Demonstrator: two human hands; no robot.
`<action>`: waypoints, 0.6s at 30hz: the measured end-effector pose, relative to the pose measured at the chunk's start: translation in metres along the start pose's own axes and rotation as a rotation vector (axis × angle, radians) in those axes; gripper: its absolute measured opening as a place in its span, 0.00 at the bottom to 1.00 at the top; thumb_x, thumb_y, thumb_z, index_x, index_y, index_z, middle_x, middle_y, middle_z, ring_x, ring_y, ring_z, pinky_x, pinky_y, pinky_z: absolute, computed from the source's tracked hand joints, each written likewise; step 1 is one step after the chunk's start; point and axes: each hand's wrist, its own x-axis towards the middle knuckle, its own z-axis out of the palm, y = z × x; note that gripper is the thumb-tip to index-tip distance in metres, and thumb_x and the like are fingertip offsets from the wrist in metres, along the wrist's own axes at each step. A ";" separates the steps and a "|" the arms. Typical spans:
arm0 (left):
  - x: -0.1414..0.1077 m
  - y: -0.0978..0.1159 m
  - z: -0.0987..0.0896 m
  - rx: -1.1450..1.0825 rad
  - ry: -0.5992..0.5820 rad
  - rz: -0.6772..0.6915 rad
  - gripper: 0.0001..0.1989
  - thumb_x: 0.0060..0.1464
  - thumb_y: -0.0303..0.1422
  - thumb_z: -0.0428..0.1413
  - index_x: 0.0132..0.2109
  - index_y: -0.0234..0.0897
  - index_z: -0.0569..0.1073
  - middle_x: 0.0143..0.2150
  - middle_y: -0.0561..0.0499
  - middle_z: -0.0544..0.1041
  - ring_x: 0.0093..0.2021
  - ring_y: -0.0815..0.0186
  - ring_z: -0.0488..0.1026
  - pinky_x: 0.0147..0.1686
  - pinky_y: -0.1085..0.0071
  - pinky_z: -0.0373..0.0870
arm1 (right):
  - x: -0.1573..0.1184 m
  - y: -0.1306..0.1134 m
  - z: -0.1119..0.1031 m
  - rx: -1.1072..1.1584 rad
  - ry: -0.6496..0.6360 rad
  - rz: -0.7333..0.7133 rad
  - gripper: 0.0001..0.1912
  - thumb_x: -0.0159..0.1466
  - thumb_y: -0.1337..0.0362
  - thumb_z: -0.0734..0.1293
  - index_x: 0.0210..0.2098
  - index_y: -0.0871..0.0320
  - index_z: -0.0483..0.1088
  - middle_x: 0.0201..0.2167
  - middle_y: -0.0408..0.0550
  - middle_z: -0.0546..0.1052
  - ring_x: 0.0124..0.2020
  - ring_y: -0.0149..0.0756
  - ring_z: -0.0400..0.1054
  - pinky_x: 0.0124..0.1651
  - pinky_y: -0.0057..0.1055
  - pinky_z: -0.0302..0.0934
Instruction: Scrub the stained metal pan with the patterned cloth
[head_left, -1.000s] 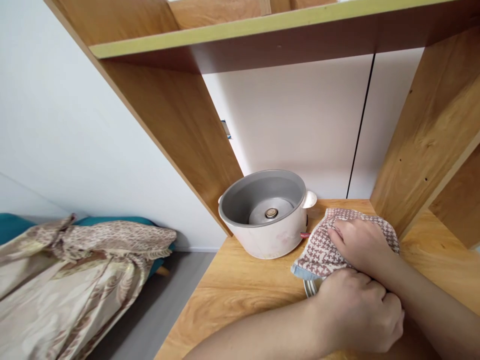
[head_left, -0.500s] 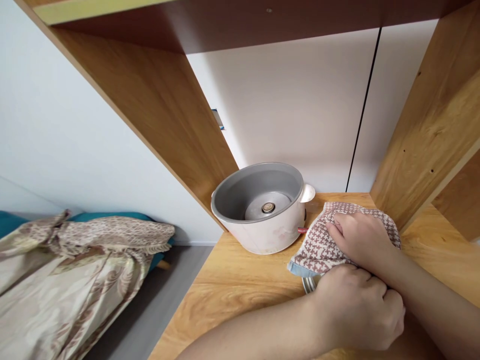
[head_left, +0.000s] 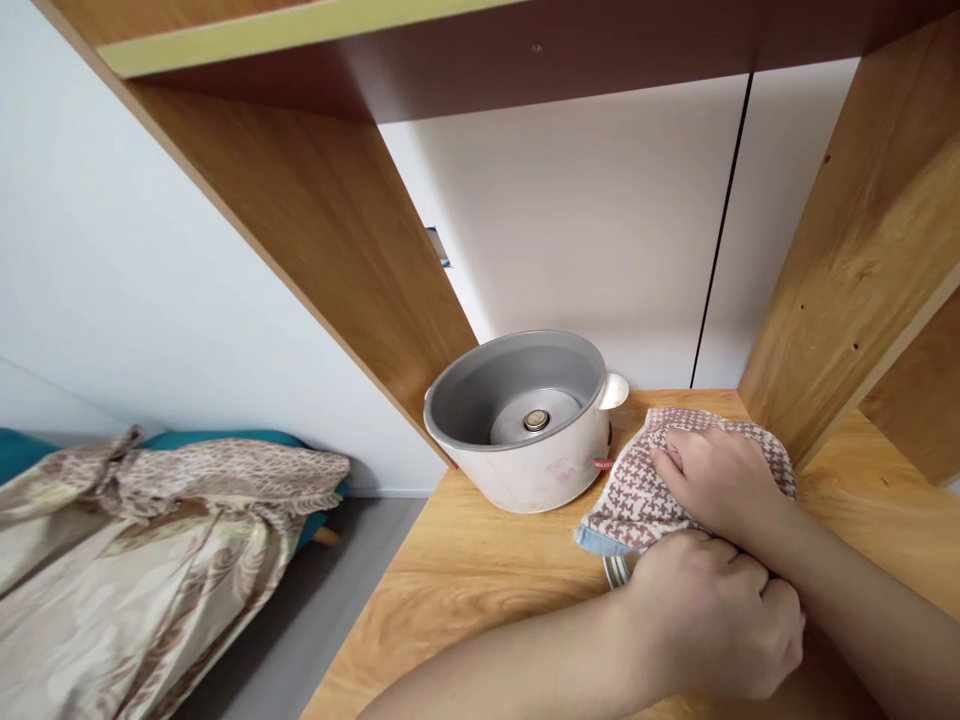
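Observation:
A brown-and-white houndstooth cloth (head_left: pixel 637 500) with a light blue edge and a red tag lies bunched on the wooden surface. On top of it my right hand (head_left: pixel 724 470) is closed, fingers curled into the fabric. My left hand (head_left: pixel 720 610) makes a fist just in front, by the cloth's near edge; what its fingers hold is hidden. A small piece of a striped, silvery rim (head_left: pixel 617 571) peeks out between the cloth and my left hand. Left of the cloth stands a white rice cooker body (head_left: pixel 517 480), lidless, its grey inside and round centre button showing.
The wooden surface (head_left: pixel 420 560) sits between two upright wooden panels, with a dark red-brown shelf (head_left: pixel 480 70) overhead. A white wall (head_left: pixel 585 230) closes the back. On the left, a patterned fabric cover (head_left: pixel 187 540) drapes over teal furniture above a grey floor (head_left: pixel 300 620).
The view has tilted up slightly, so the scene sits a little lower. Both hands and the cloth keep almost the same place.

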 end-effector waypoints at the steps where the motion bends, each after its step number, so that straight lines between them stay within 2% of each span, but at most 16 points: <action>1: 0.000 0.000 0.000 0.001 -0.005 0.004 0.14 0.56 0.32 0.60 0.25 0.40 0.66 0.21 0.56 0.63 0.19 0.68 0.63 0.18 0.65 0.54 | 0.000 0.000 -0.001 -0.002 -0.001 0.000 0.21 0.74 0.55 0.58 0.36 0.54 0.79 0.31 0.52 0.82 0.35 0.46 0.77 0.35 0.36 0.55; 6: 0.000 0.000 -0.001 -0.005 -0.048 0.025 0.13 0.56 0.32 0.59 0.26 0.39 0.66 0.21 0.55 0.64 0.19 0.68 0.64 0.18 0.65 0.54 | -0.001 -0.001 -0.004 -0.008 -0.008 -0.015 0.21 0.74 0.55 0.57 0.37 0.54 0.79 0.31 0.52 0.83 0.36 0.47 0.78 0.34 0.36 0.55; 16: 0.001 0.000 0.003 0.007 0.040 0.048 0.15 0.56 0.32 0.58 0.24 0.40 0.63 0.20 0.56 0.60 0.19 0.69 0.60 0.17 0.66 0.52 | -0.002 -0.001 -0.007 0.003 -0.039 -0.011 0.21 0.75 0.56 0.57 0.38 0.55 0.79 0.33 0.55 0.83 0.37 0.47 0.78 0.36 0.36 0.58; 18: 0.001 0.003 -0.006 0.025 -0.029 0.106 0.17 0.57 0.33 0.58 0.24 0.41 0.61 0.20 0.57 0.58 0.18 0.70 0.58 0.17 0.67 0.52 | -0.002 -0.001 -0.009 0.009 -0.045 -0.023 0.21 0.75 0.56 0.56 0.39 0.55 0.79 0.35 0.55 0.83 0.38 0.48 0.78 0.36 0.36 0.58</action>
